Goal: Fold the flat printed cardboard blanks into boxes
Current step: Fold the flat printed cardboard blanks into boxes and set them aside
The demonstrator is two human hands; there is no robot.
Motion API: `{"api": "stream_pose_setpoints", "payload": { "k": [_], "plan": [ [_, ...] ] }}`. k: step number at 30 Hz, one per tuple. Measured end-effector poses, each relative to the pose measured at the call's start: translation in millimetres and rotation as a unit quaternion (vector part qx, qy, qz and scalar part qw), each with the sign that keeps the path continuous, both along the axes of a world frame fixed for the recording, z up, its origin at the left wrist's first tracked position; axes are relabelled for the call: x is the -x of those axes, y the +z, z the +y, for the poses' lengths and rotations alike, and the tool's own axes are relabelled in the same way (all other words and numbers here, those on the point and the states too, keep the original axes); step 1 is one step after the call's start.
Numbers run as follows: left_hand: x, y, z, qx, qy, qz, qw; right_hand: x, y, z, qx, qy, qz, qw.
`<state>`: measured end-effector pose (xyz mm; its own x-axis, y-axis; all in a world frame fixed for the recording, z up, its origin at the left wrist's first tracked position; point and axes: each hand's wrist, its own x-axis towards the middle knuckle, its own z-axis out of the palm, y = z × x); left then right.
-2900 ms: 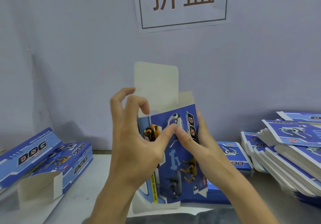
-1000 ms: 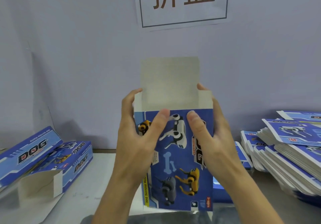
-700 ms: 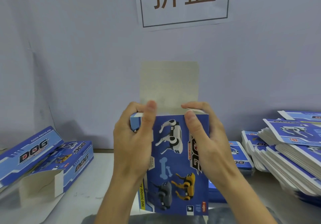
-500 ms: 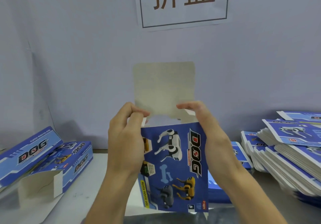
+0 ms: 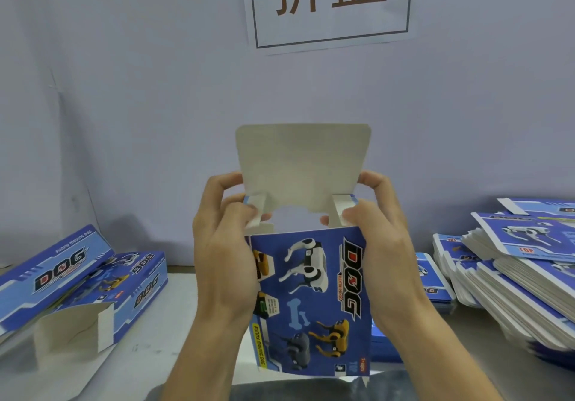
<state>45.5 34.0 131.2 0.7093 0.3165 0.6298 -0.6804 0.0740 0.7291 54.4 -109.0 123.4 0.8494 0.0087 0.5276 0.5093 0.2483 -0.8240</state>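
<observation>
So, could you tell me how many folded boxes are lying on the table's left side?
2: one box at the far left edge, another box beside it, its end open. More may lie out of frame.

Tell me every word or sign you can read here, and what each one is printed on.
"折盒": on the paper sign on the wall.
"DOG": on the held box, running sideways.
"FUNNY MOVING DOG": yellow strip on the held box's lower left edge.
"DOG": on the finished boxes at left.
"TOP": upside down on the flat blanks at right.
Smaller print on all of them is too blurred to read.
</observation>
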Motion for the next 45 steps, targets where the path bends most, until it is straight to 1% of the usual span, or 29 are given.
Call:
{"api": "stream_pose_setpoints", "payload": {
  "k": [2, 4, 6, 8, 10, 13, 16, 18, 20, 23, 26, 27, 29, 30, 32, 34, 35, 36, 37, 38, 40, 41, 42, 44, 45],
  "plan": [
    [1.7, -1.7, -3.3, 0.018, 0.02, -0.032, 0.999, -2.1, -3.0, 1.0, -0.029, 0.006, -0.019, 0.999],
    [3.3, -2.1, -6.2, 0.023, 0.036, -0.04, 0.998, -2.7, -4.8, 0.8, -0.053, 0.006, -0.026, 0.998],
    [2.8, -2.0, -6.8, 0.011, 0.03, -0.042, 0.999, -2.6, -6.4, -0.6, -0.04, 0.009, -0.032, 0.999],
    [1.6, -2.2, -5.5, -0.004, 0.018, -0.021, 1.0, -2.5, -8.2, -2.4, -0.009, 0.014, -0.017, 1.0],
    [-0.5, -2.5, -2.4, 0.001, 0.007, 0.003, 1.0, -3.4, -8.9, -4.2, 0.006, 0.029, 0.001, 1.0],
    [-1.5, -1.8, 0.9, 0.015, -0.008, 0.01, 1.0, -3.8, -7.1, -4.4, 0.011, 0.061, 0.011, 0.998],
    [-1.4, -0.9, 0.1, 0.008, -0.005, 0.003, 1.0, -4.0, -4.9, -4.3, 0.0, 0.042, -0.001, 0.999],
    [-1.4, -0.6, -2.6, 0.004, 0.003, -0.017, 1.0, -5.1, -5.8, -4.8, -0.015, 0.006, -0.032, 0.999],
    [-4.0, -4.0, -3.8, 0.022, 0.014, -0.03, 0.999, -4.8, -8.5, -4.4, -0.031, -0.031, -0.049, 0.998],
    [-5.1, -9.1, -5.0, 0.081, -0.015, -0.022, 0.996, -4.7, -12.2, -3.8, -0.044, -0.048, -0.043, 0.997],
    [-6.2, -11.7, -5.3, 0.074, 0.012, -0.027, 0.997, -5.9, -14.7, -4.3, -0.035, -0.067, -0.04, 0.996],
    [-6.4, -11.7, -5.2, 0.066, 0.025, -0.028, 0.997, -5.5, -15.1, -4.6, -0.045, -0.054, -0.036, 0.997],
    [-7.1, -11.2, -4.6, 0.062, 0.036, -0.019, 0.997, -4.6, -15.4, -6.6, -0.079, 0.016, -0.026, 0.996],
    [-6.9, -10.3, -3.6, 0.074, 0.03, -0.006, 0.997, -5.0, -10.8, -6.0, -0.081, 0.052, -0.024, 0.995],
    [-4.9, -6.6, -1.2, 0.113, 0.008, 0.015, 0.993, -6.6, -3.4, -10.9, -0.037, 0.086, -0.032, 0.995],
    [-2.8, -3.8, 0.8, 0.113, -0.002, 0.023, 0.993, -9.3, -2.3, -17.7, 0.033, 0.065, -0.057, 0.996],
    [-2.1, -2.8, 1.0, 0.104, -0.009, 0.024, 0.994, -7.6, -4.4, -19.2, 0.066, 0.081, -0.072, 0.992],
    [-1.7, -2.1, 1.3, 0.088, -0.016, 0.026, 0.996, -4.4, -6.9, -19.5, 0.104, 0.072, -0.098, 0.987],
    [-1.6, -1.8, 1.8, 0.067, -0.023, 0.029, 0.997, -0.8, -9.4, -18.5, 0.131, 0.038, -0.127, 0.982],
    [-2.5, -2.0, 2.7, 0.046, -0.033, 0.034, 0.998, 0.7, -13.2, -19.2, 0.135, -0.011, -0.143, 0.98],
    [-3.6, -2.5, 6.0, 0.018, -0.06, 0.048, 0.997, -3.3, -8.2, -23.0, 0.089, -0.102, -0.173, 0.975],
    [-3.9, -2.5, 8.5, 0.01, -0.072, 0.051, 0.996, -4.3, -3.9, -27.3, 0.046, -0.12, -0.156, 0.979],
    [-4.8, -2.4, 11.6, -0.002, -0.078, 0.05, 0.996, -3.7, 3.1, -30.7, -0.009, -0.115, -0.118, 0.986],
    [-6.7, -2.8, 18.0, -0.045, -0.075, 0.058, 0.994, 1.0, 12.2, -44.3, -0.11, -0.075, -0.043, 0.99],
    [-8.6, -3.1, 21.2, -0.067, -0.077, 0.072, 0.992, 1.7, 15.5, -55.0, -0.132, -0.048, -0.014, 0.99]
  ]
}}
